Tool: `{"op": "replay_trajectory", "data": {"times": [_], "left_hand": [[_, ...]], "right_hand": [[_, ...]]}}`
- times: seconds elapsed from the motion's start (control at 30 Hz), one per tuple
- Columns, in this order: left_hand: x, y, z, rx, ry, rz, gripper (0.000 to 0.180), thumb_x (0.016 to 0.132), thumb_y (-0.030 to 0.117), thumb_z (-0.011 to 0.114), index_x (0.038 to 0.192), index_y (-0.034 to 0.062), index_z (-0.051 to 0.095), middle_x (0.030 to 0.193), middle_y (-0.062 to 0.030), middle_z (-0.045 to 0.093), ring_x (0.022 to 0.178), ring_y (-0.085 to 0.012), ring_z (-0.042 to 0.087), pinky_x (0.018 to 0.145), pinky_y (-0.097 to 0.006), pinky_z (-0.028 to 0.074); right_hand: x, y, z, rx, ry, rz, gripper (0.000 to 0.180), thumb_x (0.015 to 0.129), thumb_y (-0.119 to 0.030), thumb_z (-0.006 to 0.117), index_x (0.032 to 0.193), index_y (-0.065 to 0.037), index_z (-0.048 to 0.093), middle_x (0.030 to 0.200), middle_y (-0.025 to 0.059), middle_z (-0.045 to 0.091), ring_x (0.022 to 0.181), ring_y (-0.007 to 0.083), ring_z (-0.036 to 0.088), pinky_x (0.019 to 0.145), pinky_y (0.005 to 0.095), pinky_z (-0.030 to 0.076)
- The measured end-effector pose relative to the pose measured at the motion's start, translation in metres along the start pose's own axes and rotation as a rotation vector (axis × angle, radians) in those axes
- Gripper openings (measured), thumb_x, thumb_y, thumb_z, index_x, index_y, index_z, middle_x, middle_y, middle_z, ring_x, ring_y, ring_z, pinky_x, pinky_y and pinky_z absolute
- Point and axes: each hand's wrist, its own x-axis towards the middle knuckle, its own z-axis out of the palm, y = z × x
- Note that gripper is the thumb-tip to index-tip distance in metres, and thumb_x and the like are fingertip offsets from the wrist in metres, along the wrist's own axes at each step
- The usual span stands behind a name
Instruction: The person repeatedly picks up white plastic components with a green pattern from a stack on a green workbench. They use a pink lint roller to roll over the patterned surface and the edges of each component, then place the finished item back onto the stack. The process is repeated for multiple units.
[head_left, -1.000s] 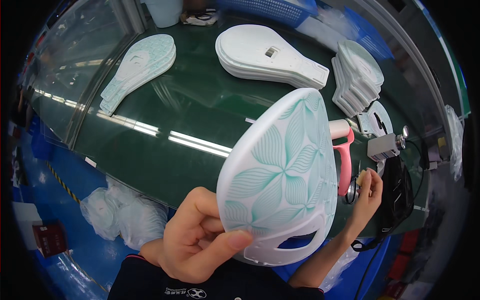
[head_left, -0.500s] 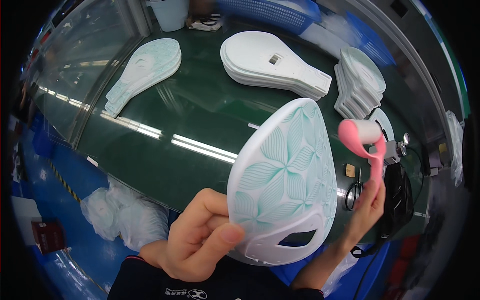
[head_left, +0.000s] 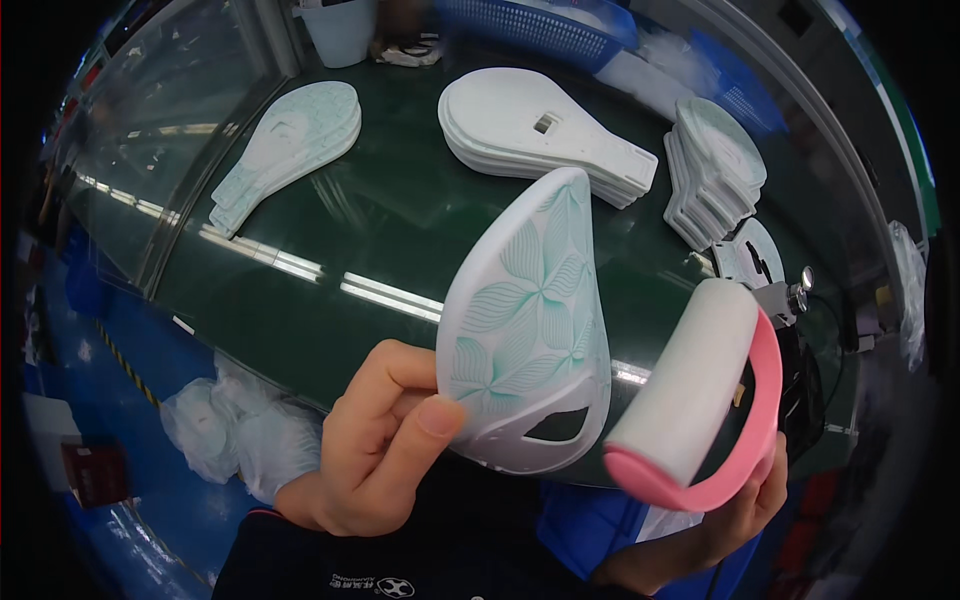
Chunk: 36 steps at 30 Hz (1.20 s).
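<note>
left hand [head_left: 375, 455] pinches patterned panel [head_left: 520, 315]; right hand [head_left: 752, 502] seemingly grips pink-handled roller [head_left: 690, 385].

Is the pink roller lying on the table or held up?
Held up: the right hand grips the pink roller, hiding part of the table.

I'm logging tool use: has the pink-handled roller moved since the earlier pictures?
Yes. The roller, held in the right hand, has come down the picture, farther below the rightmost panel stack.
</note>
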Motion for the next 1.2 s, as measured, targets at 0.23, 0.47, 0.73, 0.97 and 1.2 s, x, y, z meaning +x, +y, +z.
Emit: {"op": "replay_trajectory", "data": {"times": [0.23,0.47,0.73,0.97,1.2], "left_hand": [[-0.005,-0.001,-0.005,-0.210,-0.057,0.036,0.019,0.088,0.005,0.036,0.102,-0.0070,0.036,0.088,-0.0117,0.055,0.073,-0.0041,0.049,0.066,-0.016,0.038],[-0.011,0.002,-0.003,-0.251,-0.122,0.062,0.019,0.087,0.004,0.037,0.103,-0.0059,0.035,0.094,-0.0121,0.052,0.077,-0.0049,0.048,0.069,-0.019,0.039],[-0.012,-0.007,-0.003,-0.260,-0.135,0.144,0.019,0.087,0.003,0.038,0.103,-0.0064,0.036,0.092,-0.0128,0.054,0.074,-0.0065,0.050,0.068,-0.019,0.040],[-0.002,-0.014,-0.006,-0.027,-0.161,0.117,0.051,0.074,-0.011,0.053,0.117,-0.0097,0.027,0.102,-0.0219,0.053,0.094,-0.0230,0.055,0.080,-0.029,0.046],[-0.002,-0.018,-0.005,-0.018,-0.132,0.151,0.059,0.069,-0.014,0.058,0.119,-0.0080,0.027,0.102,-0.0228,0.053,0.092,-0.0258,0.056,0.077,-0.032,0.049]], "right_hand": [[0.017,0.064,0.040,0.155,0.122,0.552,0.026,0.085,-0.020,0.050,0.102,0.000,0.052,0.062,-0.0035,0.041,0.045,-0.0009,0.029,0.037,0.0153,0.020],[0.012,0.088,0.066,-0.154,0.201,0.277,0.033,0.086,-0.016,0.047,0.115,-0.001,0.045,0.099,0.0060,0.048,0.083,0.0105,0.047,0.071,0.0230,0.039],[-0.027,0.013,0.078,1.340,-0.064,0.791,0.052,0.085,-0.027,0.045,0.126,0.001,0.028,0.124,0.0136,0.037,0.111,0.0237,0.039,0.090,0.0329,0.035],[-0.024,-0.001,0.075,1.138,-0.023,0.567,0.063,0.082,-0.017,0.047,0.131,-0.002,0.011,0.132,0.0153,0.025,0.119,0.0310,0.030,0.090,0.0450,0.031],[-0.026,0.016,0.075,1.393,-0.082,0.217,0.070,0.083,-0.055,0.032,0.131,-0.006,0.020,0.134,0.0108,0.026,0.117,0.0316,0.032,0.092,0.0471,0.034]]}}
